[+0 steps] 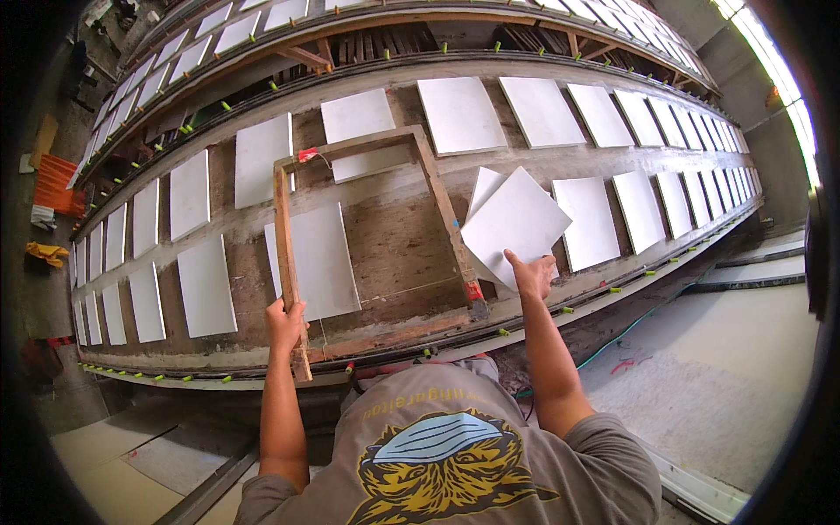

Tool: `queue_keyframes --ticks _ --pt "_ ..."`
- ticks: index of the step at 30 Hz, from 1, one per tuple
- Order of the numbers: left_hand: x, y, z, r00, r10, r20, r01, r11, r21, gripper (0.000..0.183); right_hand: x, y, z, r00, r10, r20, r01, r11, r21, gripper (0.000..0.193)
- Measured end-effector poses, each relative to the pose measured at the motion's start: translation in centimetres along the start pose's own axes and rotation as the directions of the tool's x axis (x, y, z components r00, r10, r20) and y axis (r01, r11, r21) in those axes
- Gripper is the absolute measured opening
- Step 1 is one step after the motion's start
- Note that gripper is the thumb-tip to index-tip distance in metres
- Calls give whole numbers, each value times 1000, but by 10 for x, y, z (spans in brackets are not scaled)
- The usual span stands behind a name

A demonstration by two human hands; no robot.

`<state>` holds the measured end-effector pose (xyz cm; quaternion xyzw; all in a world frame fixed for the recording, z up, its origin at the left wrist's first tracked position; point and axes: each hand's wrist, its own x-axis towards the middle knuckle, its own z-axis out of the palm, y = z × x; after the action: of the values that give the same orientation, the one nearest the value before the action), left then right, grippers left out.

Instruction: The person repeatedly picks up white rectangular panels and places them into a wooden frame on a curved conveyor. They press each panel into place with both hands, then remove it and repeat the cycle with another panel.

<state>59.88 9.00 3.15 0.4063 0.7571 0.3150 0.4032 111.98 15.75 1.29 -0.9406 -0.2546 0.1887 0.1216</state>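
Observation:
My left hand (286, 325) is closed around the near end of one bar of a wooden frame (283, 227). The frame is three-sided, with red marks at two corners and a thin string across its near side. It rests over or just above a white panel (319, 258) on a long table; whether it touches is unclear. My right hand (532, 273) grips the near edge of a square white panel (516, 219), thumb on top. That panel is tilted and turned askew, overlapping another white panel (484, 190) beneath it.
Two rows of white panels (460, 114) run along the long table (394, 236). Green pegs (568, 310) line its edges. Beyond stands another rack (306, 57) bearing more panels. At the far left are an orange stack (59, 185) and a yellow cloth (46, 254).

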Motion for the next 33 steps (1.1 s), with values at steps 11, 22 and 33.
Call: queue_keyframes --ticks 11,22,33 --pt "-11 13 8 1000 20 -7 -19 1000 17 22 72 29 70 989 -72 128 -59 601 797 60" --pt "-40 47 29 999 37 15 -36 998 -58 18 127 49 -10 895 -210 393 68 936 345 58" --pt "-51 65 77 995 75 62 -59 971 -230 12 242 90 -95 877 -324 356 -104 595 797 48"
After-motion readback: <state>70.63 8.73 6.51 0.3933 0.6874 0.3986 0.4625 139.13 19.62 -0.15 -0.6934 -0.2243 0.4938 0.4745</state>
